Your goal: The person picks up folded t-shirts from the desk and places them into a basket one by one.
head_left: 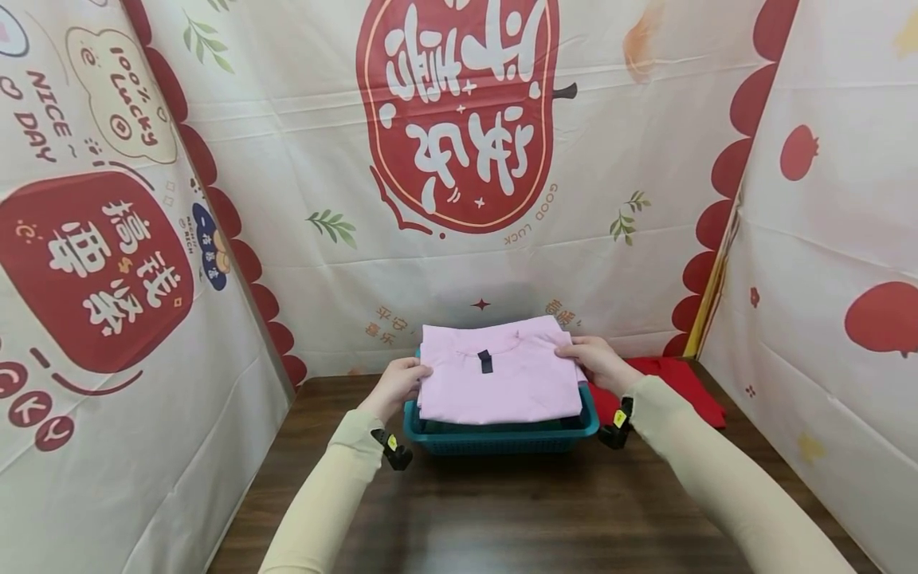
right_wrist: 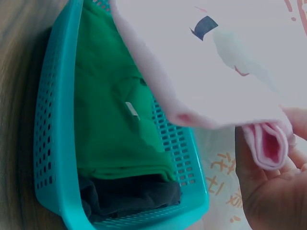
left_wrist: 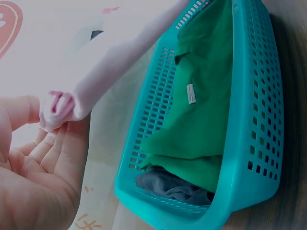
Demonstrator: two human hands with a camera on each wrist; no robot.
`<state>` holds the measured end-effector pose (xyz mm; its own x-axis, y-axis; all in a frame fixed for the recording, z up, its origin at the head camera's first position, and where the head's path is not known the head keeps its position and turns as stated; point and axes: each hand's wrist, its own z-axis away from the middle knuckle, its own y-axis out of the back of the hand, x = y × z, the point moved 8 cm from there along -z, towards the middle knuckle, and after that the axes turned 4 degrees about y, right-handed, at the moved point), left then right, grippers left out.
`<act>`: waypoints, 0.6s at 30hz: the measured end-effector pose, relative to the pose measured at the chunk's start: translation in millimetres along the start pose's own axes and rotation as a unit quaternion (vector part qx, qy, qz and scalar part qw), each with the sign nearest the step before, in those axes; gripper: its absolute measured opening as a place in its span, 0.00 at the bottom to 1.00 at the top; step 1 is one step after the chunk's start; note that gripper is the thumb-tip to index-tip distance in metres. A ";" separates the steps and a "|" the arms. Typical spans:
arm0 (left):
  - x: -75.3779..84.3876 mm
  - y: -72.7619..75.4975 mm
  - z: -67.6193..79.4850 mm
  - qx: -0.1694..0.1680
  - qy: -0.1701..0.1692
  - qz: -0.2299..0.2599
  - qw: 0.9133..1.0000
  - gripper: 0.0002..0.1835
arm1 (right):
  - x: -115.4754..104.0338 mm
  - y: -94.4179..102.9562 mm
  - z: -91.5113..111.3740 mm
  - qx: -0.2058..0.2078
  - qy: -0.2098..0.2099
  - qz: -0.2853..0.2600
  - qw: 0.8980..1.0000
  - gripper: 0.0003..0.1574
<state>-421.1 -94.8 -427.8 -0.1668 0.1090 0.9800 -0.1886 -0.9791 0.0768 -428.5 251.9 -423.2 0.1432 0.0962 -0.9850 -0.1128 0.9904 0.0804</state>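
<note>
The person's left grip [head_left: 398, 388] and right grip [head_left: 602, 363] each pinch a side of the folded pink shirt [head_left: 502, 391], neither nearer, its long axis between them, running along the teal basket [head_left: 502, 440] below.

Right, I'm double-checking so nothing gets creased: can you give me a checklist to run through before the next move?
1. Left hand pinching one side of the pink shirt: ok.
2. Right hand gripping the opposite side: ok.
3. Pink shirt folded: ok.
4. Pink shirt resting in the teal basket: not ok, it is held above.
5. Green garment lying inside the basket: ok.
6. Red cloth apart from the basket: cannot tell, the right arm partly hides it.
</note>
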 end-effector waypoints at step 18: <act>-18.4 -2.4 -7.5 0.041 0.025 -0.046 0.998 0.12 | 17.9 -1.8 -12.5 -0.010 -0.024 0.049 0.998 0.34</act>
<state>-424.8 -93.2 -447.4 -0.2018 0.2048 0.9578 -0.1267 -0.9751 0.1819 -438.0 250.6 -442.8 0.1763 0.1983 -0.9641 -0.1481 0.9737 0.1732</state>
